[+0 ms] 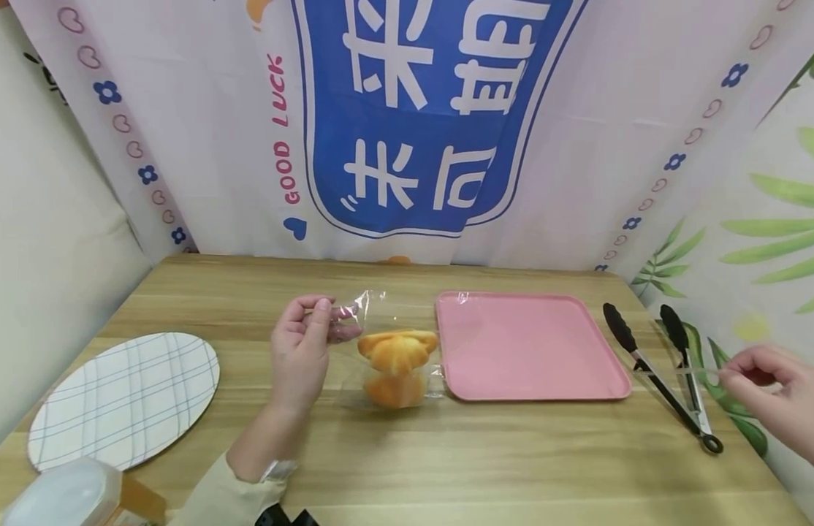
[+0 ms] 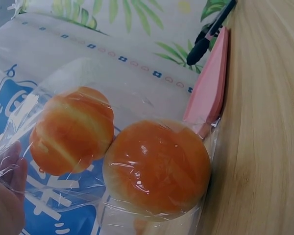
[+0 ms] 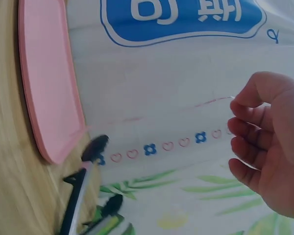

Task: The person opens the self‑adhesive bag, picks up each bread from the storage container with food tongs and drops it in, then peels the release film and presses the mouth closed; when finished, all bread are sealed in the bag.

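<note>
My left hand (image 1: 300,351) holds a clear plastic bag (image 1: 374,307) by its upper left side, above the table. Inside are two golden buns: a ridged bun (image 2: 72,131) and a smooth round bun (image 2: 157,169). Some of the left fingers show through the film. Out at the right edge of the head view, my right hand (image 1: 778,394) pinches the end of a thin, see-through strip (image 1: 696,371) between thumb and forefinger. The strip stretches leftward over black-tipped tongs (image 1: 670,394); its far end is hard to make out. The right hand (image 3: 272,142) is apart from the bag.
A pink tray (image 1: 532,347) lies right of the bag, with the tongs beside it. On the left is an oval checked board (image 1: 127,398), and a jar with a whitish lid (image 1: 61,500) stands at the front left. A printed cloth (image 1: 236,146) hangs behind the wooden table (image 1: 486,467).
</note>
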Demonstrator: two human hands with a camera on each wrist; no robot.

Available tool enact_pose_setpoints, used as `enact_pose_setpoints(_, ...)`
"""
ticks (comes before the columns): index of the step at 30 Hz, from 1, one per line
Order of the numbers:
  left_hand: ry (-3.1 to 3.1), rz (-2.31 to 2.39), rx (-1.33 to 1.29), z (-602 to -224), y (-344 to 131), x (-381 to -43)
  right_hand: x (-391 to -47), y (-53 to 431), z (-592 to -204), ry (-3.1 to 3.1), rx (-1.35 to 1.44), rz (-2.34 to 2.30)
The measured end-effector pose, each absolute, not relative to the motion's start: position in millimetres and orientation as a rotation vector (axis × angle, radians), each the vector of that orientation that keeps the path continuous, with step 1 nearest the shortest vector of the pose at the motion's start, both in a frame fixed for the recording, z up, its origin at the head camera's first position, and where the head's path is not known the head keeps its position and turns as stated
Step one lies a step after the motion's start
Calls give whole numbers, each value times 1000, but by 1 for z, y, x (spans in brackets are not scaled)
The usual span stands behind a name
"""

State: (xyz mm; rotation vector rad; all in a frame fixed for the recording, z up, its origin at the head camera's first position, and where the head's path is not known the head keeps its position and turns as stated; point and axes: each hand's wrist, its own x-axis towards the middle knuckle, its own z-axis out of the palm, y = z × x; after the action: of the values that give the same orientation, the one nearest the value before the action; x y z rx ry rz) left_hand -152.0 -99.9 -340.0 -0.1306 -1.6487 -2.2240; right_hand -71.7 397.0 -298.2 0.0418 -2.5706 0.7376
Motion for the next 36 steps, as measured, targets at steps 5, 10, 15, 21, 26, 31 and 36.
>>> enact_pose_setpoints(5,-1633,-2230,-138,-339,-98,-152,-58,405,-299,-2615,92,634)
enact_pose_setpoints(10,-1640,-2211,-144,-339,-99,-152,-63,392,-305,-2897,116,535)
enact_pose_setpoints(15,-1664,-2205,-124,-339,-99,-151,-80,355,-317,-3012,212,617)
enact_pose_setpoints(21,-1685,-2200,-122,-339,-99,-151,-99,312,-334,-3022,407,833)
enact_pose_setpoints(26,-1682,-2201,-133,-339,-99,-151,-110,284,-355,-3036,523,1020)
enact_pose_setpoints(31,-1683,-2199,-147,-339,-100,-151,-117,266,-377,-3075,565,1090)
enact_pose_setpoints(36,-1678,-2200,-135,-340,-100,-151,-121,256,-399,-3119,574,1257)
